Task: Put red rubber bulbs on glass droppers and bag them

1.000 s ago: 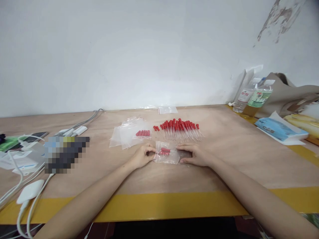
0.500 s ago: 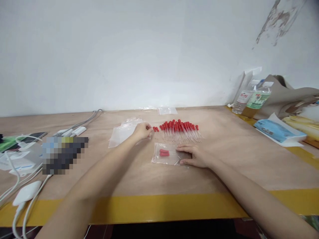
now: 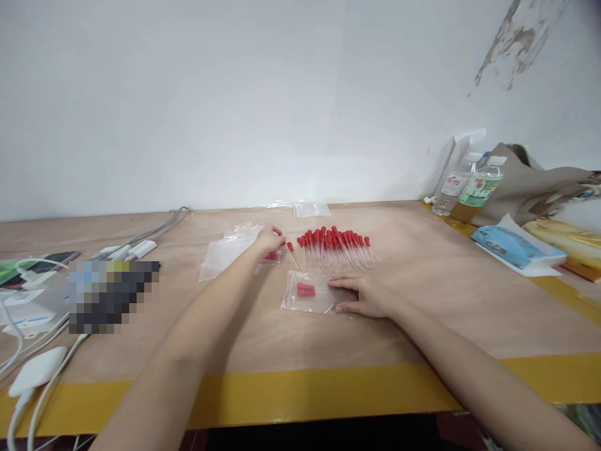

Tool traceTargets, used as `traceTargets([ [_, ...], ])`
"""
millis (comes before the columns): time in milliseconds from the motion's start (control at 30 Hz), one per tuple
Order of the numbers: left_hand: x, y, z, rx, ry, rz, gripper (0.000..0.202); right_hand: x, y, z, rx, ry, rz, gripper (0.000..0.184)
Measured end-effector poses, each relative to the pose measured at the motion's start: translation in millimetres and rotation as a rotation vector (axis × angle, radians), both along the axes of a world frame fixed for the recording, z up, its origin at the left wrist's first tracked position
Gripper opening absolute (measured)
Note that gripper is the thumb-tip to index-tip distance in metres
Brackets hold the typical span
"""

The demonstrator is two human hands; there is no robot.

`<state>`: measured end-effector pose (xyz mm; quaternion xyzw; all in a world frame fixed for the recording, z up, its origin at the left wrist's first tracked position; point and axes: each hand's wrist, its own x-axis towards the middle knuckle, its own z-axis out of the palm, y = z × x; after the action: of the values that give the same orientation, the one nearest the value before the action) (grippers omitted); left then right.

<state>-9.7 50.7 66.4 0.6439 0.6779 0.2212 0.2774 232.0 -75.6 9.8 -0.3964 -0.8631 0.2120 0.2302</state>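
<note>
My left hand is closed in a pinch, with the red bulb of a dropper at its fingertips. Beside it lies a single dropper. Under that hand, a small zip bag with red bulbs in it is partly hidden. My right hand rests with fingers spread on the right end of a clear zip bag, which holds two red-bulbed droppers. Behind it, a pile of droppers lies with red bulbs pointing to the wall.
Flat zip bags lie left of my left hand, and another bag lies by the wall. Cables, white chargers and a phone occupy the left side. Bottles and a blue tissue pack stand and lie right.
My left hand has drawn slightly back at the loose droppers; one red bulb is now at its fingertips. The bag beneath it shows more. My right hand stays on its bag. The view has shifted slightly.
</note>
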Motion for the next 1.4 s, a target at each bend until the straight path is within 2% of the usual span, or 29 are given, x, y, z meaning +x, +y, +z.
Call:
traceTargets([
  [100,-30,-20,-5.7,0.156,-0.161,0.029,0.023,0,0,0.0,-0.007,0.009,0.004,0.059],
  [167,-52,-38,-14.0,0.394,-0.55,0.085,0.024,0,0,0.1,-0.009,0.01,0.005,0.058],
  [233,-67,-57,-23.7,0.44,-0.744,0.115,0.03,0,-1,0.0,-0.008,0.007,0.005,0.058],
  [300,-73,-73,-32.7,0.412,-0.806,0.134,0.033,0,-1,-0.2,-0.004,0.005,0.006,0.057],
  [467,-60,-93,-48.6,0.319,-0.854,0.12,0.036,0,-2,0.3,0.0,0.018,-0.007,0.058],
  [600,-49,-101,-54.2,0.218,-0.945,0.08,0.039,-1,-2,1.1,-0.003,0.009,-0.009,0.058],
  [833,-52,-109,-49.4,0.059,-0.87,-0.051,0.04,0,-2,2.0,-0.002,-0.002,-0.006,0.058],
  [1000,-55,-105,-52.8,0.083,-0.879,-0.018,0.042,0,-1,1.0,0.009,-0.001,-0.01,0.057],
  [1100,-55,-105,-55.7,0.138,-0.809,-0.003,0.039,0,-1,1.3,0.015,0.007,-0.005,0.057],
  [1267,-56,-107,-53.4,0.082,-0.684,-0.15,0.035,-2,-2,3.4,0.015,0.025,-0.002,0.059],
  [1400,-65,-103,-48.1,0.051,-0.676,-0.151,0.033,-1,-3,4.3,0.024,0.018,-0.003,0.059],
])
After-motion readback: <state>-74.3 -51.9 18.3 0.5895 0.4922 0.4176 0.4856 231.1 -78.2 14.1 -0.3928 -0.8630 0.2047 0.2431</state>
